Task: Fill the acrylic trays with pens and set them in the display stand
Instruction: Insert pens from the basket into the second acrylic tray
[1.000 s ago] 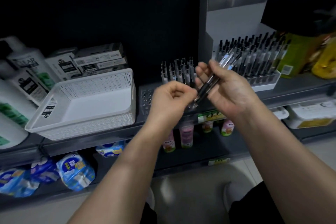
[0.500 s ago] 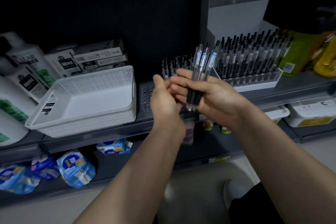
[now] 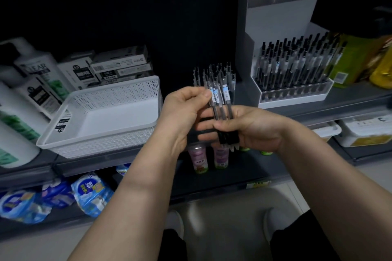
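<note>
My right hand [image 3: 256,127] grips a small bundle of clear pens [image 3: 220,101] by their black lower ends, held upright. My left hand [image 3: 182,110] pinches the upper part of the leftmost pen in that bundle. Behind the hands, on the shelf, stands an acrylic tray [image 3: 214,74] partly filled with upright pens; its base is hidden by my hands. To the right, a grey display stand [image 3: 275,17] holds a full tray of black-capped pens [image 3: 294,65].
A white perforated basket [image 3: 101,112] sits on the shelf at left, with boxes [image 3: 118,65] and shampoo bottles [image 3: 31,82] behind it. Small bottles [image 3: 199,159] stand on the lower shelf under my hands. Yellow-green packages [image 3: 360,57] are at far right.
The bundle swung from slanted to upright in my right hand. My left hand moved up from the pens' lower ends and now pinches the top of one pen.
</note>
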